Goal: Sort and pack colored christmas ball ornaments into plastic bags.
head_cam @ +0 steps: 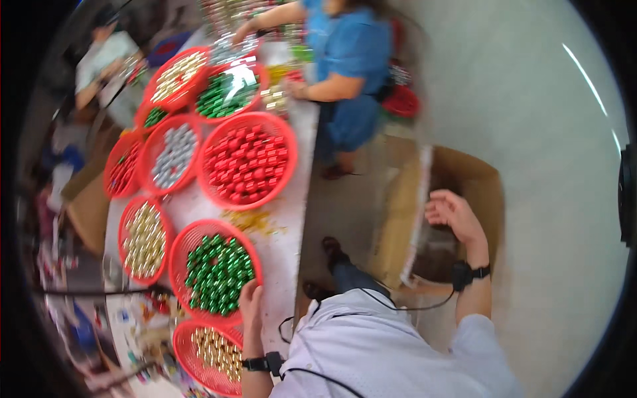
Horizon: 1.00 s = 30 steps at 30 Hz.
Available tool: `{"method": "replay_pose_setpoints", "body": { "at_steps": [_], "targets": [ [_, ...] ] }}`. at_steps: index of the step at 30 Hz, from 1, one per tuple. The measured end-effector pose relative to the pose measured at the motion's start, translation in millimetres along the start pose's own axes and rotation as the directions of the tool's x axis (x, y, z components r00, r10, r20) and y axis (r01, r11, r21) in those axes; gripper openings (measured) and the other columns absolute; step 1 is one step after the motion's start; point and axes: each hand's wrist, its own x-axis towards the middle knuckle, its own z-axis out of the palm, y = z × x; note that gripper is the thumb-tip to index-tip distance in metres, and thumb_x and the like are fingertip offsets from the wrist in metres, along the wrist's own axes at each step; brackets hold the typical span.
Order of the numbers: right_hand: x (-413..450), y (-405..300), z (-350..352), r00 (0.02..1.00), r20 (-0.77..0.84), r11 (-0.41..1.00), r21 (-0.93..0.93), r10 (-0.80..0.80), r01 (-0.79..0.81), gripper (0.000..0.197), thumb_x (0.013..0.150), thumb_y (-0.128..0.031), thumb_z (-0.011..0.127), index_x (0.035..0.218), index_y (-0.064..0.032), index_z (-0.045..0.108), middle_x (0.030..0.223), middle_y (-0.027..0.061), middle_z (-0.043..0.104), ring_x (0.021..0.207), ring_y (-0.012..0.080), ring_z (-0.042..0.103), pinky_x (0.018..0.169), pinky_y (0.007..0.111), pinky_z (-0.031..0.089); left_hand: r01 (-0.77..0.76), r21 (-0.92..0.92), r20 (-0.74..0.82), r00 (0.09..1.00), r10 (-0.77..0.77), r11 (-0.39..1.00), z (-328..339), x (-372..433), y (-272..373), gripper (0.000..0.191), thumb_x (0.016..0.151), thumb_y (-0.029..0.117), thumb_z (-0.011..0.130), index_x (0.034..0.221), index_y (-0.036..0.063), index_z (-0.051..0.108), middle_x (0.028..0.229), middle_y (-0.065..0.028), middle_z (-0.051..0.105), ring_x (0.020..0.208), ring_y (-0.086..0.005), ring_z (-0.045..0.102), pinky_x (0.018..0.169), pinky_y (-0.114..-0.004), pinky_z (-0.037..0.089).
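Observation:
My left hand is at the near right rim of a red plastic basket filled with shiny green ornaments; blur hides whether its fingers grip the rim. Beside that basket, a red basket holds gold ornaments, and another holds pale gold ones. Farther up the table, a large basket contains red ornaments. My right hand hangs over an open cardboard box on the right, fingers loosely bent and apart, holding nothing.
Several more ornament baskets crowd the white table, with yellow scraps between them. A co-worker in blue stands at its right edge; another person is beyond the far side. Cables run from both my wristbands.

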Motion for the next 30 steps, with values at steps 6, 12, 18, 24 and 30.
{"method": "replay_pose_setpoints", "body": {
  "at_steps": [6,12,18,24,30],
  "targets": [
    [-2,37,-140,0.924,-0.359,0.611,-0.764,-0.136,-0.207,0.039,0.097,-0.026,0.069,0.125,0.0019,0.064,0.107,0.0218,0.073,0.098,0.0265,0.074,0.083,0.035,0.06,-0.145,0.212,0.045,0.989,0.139,0.966,-1,1,-28,0.044,0.095,0.01,0.07,0.134,-0.0066,0.061,0.137,-0.0138,0.062,0.127,-0.0236,0.058,0.111,-0.036,0.045],
    [69,183,-155,0.866,-0.348,0.573,-0.65,0.359,-0.499,0.052,0.092,-0.038,0.072,0.12,0.0053,0.066,0.107,0.0242,0.073,0.095,0.0351,0.074,0.074,0.045,0.061,-0.117,0.472,0.021,0.992,0.121,0.874,15,-15,-2,0.05,0.091,0.017,0.075,0.134,-0.0066,0.061,0.138,-0.0151,0.061,0.129,-0.0247,0.057,0.111,-0.037,0.044],
    [116,326,-133,0.681,-0.388,0.654,-0.222,0.621,-0.723,0.05,0.089,-0.042,0.077,0.104,0.0061,0.072,0.113,0.0276,0.073,0.105,0.0388,0.073,0.085,0.046,0.06,-0.049,0.508,-0.039,0.996,0.08,0.86,22,-41,2,0.05,0.091,0.018,0.075,0.134,-0.0031,0.062,0.144,-0.0129,0.058,0.129,-0.0232,0.057,0.101,-0.035,0.048],
    [125,346,-147,0.751,-0.497,0.539,-0.524,0.434,-0.659,0.035,0.092,-0.027,0.069,0.11,0.003,0.074,0.125,0.0297,0.068,0.122,0.046,0.063,0.101,0.051,0.053,-0.012,0.501,-0.055,0.997,0.046,0.865,14,-47,-12,0.051,0.09,0.018,0.076,0.136,0.0002,0.062,0.151,-0.0118,0.054,0.133,-0.0238,0.055,0.102,-0.037,0.048],
    [34,162,-217,0.905,-0.361,0.958,-0.089,0.225,-0.273,0.02,0.1,-0.019,0.064,0.097,0.0002,0.069,0.083,0.0085,0.072,0.066,0.013,0.066,0.057,0.026,0.052,-0.075,0.429,0.074,0.996,0.048,0.9,40,-37,15,0.054,0.091,0.016,0.075,0.139,-0.0009,0.06,0.151,-0.0121,0.056,0.135,-0.0252,0.056,0.107,-0.038,0.046]
  ]
}}
